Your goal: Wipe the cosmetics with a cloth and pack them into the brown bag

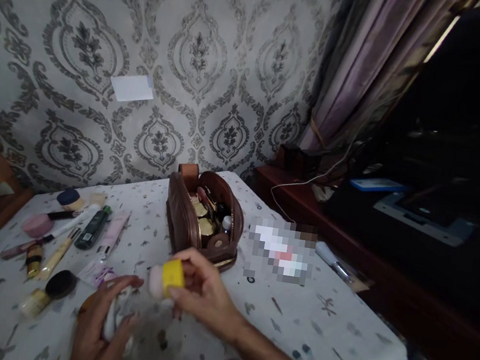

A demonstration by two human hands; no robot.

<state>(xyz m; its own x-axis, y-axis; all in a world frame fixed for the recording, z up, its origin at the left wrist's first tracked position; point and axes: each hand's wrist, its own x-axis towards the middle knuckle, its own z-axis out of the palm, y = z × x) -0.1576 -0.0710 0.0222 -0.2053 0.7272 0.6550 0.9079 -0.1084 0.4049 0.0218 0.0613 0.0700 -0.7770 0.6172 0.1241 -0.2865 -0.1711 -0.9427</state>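
My right hand (200, 291) pinches a small yellow and pale pink item (171, 279) between thumb and fingers, just in front of the brown toiletry bag (184, 220). The bag stands unzipped, with gold-coloured round items, a small white-capped bottle (227, 224) and other cosmetics inside. To the left, my left hand (103, 325) is curled around a whitish item (114, 314), blurred and partly hidden by the fingers. Close beyond it lies a pale tube with a purple pattern (97, 272). The two hands are apart.
Several cosmetics spread over the left of the patterned white tablecloth (288, 338), among them a dark green bottle (92, 229), a pink tube (115, 230) and a black-lidded jar (61, 284). A blurred-out package (281, 251) and a makeup brush (333, 261) lie at right.
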